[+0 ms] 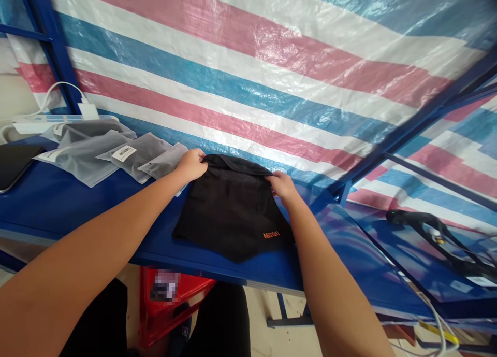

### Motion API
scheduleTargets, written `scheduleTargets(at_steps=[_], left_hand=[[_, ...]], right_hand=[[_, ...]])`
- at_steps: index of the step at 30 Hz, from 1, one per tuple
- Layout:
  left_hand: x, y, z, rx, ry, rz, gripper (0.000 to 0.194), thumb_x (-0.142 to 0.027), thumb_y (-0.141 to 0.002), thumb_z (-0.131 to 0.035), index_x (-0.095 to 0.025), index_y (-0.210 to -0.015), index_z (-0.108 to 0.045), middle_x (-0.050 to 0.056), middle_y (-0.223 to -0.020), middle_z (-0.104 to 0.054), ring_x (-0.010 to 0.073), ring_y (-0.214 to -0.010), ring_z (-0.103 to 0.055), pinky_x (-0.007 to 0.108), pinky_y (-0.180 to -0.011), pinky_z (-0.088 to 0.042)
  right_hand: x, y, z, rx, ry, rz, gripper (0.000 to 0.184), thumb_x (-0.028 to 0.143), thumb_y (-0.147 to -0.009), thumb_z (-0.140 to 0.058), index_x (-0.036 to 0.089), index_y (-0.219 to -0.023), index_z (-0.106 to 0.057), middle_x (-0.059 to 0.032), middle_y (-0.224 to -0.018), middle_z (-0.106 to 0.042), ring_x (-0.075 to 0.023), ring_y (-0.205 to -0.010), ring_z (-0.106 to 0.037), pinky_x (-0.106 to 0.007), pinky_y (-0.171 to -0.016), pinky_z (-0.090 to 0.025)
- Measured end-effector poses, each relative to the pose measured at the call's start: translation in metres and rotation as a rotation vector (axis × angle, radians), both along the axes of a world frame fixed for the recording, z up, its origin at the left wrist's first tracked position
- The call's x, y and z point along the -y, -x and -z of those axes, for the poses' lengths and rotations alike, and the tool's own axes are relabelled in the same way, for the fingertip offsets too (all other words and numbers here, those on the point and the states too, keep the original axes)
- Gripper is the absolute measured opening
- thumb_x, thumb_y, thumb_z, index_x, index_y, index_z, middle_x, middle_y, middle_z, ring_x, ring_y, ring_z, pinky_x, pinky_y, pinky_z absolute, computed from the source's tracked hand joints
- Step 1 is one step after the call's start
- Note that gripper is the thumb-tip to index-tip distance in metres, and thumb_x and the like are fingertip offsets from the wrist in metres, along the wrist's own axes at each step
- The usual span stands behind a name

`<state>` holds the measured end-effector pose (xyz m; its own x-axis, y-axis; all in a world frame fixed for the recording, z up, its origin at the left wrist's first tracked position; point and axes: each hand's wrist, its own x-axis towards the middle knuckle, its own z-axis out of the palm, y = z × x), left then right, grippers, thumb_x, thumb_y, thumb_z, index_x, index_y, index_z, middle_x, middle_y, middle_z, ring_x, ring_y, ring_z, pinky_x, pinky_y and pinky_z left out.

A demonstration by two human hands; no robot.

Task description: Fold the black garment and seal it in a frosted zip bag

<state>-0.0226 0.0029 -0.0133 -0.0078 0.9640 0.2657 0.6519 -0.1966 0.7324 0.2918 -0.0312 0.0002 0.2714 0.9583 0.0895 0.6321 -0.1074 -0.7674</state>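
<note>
A black folded garment (233,206) with small orange lettering lies on the blue table (54,201). My left hand (191,164) grips its far left corner with the fingers pinched on the cloth. At the far right corner, my right hand (282,187) is closed on the fabric edge. Both forearms reach in from the bottom of the view.
Several frosted plastic bags (112,152) with barcode labels lie left of the garment. A white power strip (50,121) and cable sit at the far left, beside a dark tablet (13,162). A striped tarp (248,77) hangs behind. A black tool (430,230) lies at right. A red crate (171,300) stands under the table.
</note>
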Motion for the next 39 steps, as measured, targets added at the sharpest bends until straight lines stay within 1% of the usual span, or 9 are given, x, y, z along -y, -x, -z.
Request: scheduleTargets(at_steps=[4, 8, 12, 19, 23, 27, 30, 34, 39], left_hand=[[-0.001, 0.001, -0.001, 0.060, -0.124, -0.047, 0.020, -0.024, -0.086, -0.060, -0.020, -0.106, -0.060, 0.004, -0.091, -0.070, 0.0198, -0.084, -0.067, 0.029, -0.077, -0.052], [0.005, 0.000, 0.004, -0.161, -0.064, 0.022, 0.024, -0.024, -0.083, -0.063, -0.020, -0.106, -0.059, 0.009, -0.104, -0.069, 0.0269, -0.098, -0.066, 0.035, -0.081, -0.052], [0.010, -0.002, 0.005, -0.274, -0.028, 0.036, 0.028, -0.028, -0.084, -0.064, -0.021, -0.110, -0.057, 0.012, -0.112, -0.067, 0.0306, -0.104, -0.065, 0.037, -0.081, -0.052], [0.007, 0.001, 0.007, -0.288, -0.040, 0.025, 0.031, -0.033, -0.087, -0.064, -0.020, -0.114, -0.056, 0.013, -0.116, -0.067, 0.0294, -0.108, -0.064, 0.036, -0.088, -0.052], [0.006, 0.001, 0.007, -0.297, -0.017, 0.034, 0.033, -0.033, -0.087, -0.064, -0.020, -0.117, -0.056, 0.012, -0.117, -0.066, 0.0292, -0.110, -0.063, 0.035, -0.089, -0.052], [0.006, 0.002, 0.008, -0.290, -0.011, 0.036, 0.034, -0.034, -0.086, -0.064, -0.021, -0.117, -0.057, 0.013, -0.119, -0.066, 0.0295, -0.111, -0.063, 0.035, -0.091, -0.051], [0.006, 0.003, 0.007, -0.283, -0.013, 0.048, 0.035, -0.034, -0.086, -0.064, -0.020, -0.118, -0.058, 0.013, -0.118, -0.067, 0.0301, -0.112, -0.063, 0.036, -0.092, -0.051], [0.006, 0.003, 0.006, -0.283, 0.000, 0.051, 0.037, -0.034, -0.086, -0.064, -0.020, -0.119, -0.057, 0.014, -0.119, -0.067, 0.0307, -0.112, -0.063, 0.036, -0.091, -0.051], [0.006, 0.002, 0.006, -0.292, -0.001, 0.059, 0.035, -0.034, -0.086, -0.064, -0.020, -0.118, -0.058, 0.014, -0.119, -0.067, 0.0313, -0.112, -0.063, 0.037, -0.091, -0.051]], right_hand=[[0.002, -0.004, -0.007, -0.307, 0.014, -0.054, 0.033, 0.041, -0.086, -0.048, 0.021, -0.108, -0.062, -0.0050, -0.084, -0.068, -0.0171, -0.065, -0.062, -0.026, -0.057, -0.050], [0.002, 0.000, 0.001, 0.067, 0.183, -0.042, 0.025, 0.039, -0.085, -0.054, 0.018, -0.091, -0.065, -0.0053, -0.067, -0.062, -0.0180, -0.055, -0.057, -0.027, -0.051, -0.044], [0.003, 0.007, 0.003, 0.340, 0.142, -0.031, 0.022, 0.040, -0.083, -0.060, 0.018, -0.085, -0.062, -0.0058, -0.068, -0.063, -0.0179, -0.056, -0.058, -0.026, -0.051, -0.043], [0.018, -0.002, -0.018, -0.069, 0.342, -0.128, 0.020, 0.032, -0.081, -0.067, 0.020, -0.096, -0.063, -0.0063, -0.094, -0.066, -0.0163, -0.074, -0.065, -0.026, -0.061, -0.056], [0.026, -0.011, -0.024, -0.143, 0.426, -0.264, 0.027, 0.020, -0.076, -0.074, 0.019, -0.100, -0.065, -0.0039, -0.085, -0.066, -0.0133, -0.069, -0.064, -0.027, -0.066, -0.060], [0.027, -0.020, -0.026, -0.179, 0.447, -0.267, 0.038, 0.027, -0.071, -0.084, 0.016, -0.103, -0.066, -0.0063, -0.080, -0.069, -0.0165, -0.072, -0.067, -0.029, -0.071, -0.061], [0.027, -0.027, -0.027, -0.114, 0.435, -0.195, 0.034, 0.031, -0.068, -0.088, 0.015, -0.088, -0.066, -0.0051, -0.071, -0.067, -0.0148, -0.065, -0.065, -0.026, -0.065, -0.059], [0.029, -0.024, -0.029, -0.029, 0.496, -0.268, 0.029, 0.036, -0.071, -0.084, 0.014, -0.079, -0.066, -0.0036, -0.067, -0.065, -0.0113, -0.058, -0.060, -0.022, -0.056, -0.053], [0.028, -0.011, -0.029, -0.030, 0.431, -0.261, 0.037, 0.048, -0.077, -0.077, 0.014, -0.069, -0.064, -0.0011, -0.061, -0.058, -0.0061, -0.045, -0.042, -0.021, -0.044, -0.041]])
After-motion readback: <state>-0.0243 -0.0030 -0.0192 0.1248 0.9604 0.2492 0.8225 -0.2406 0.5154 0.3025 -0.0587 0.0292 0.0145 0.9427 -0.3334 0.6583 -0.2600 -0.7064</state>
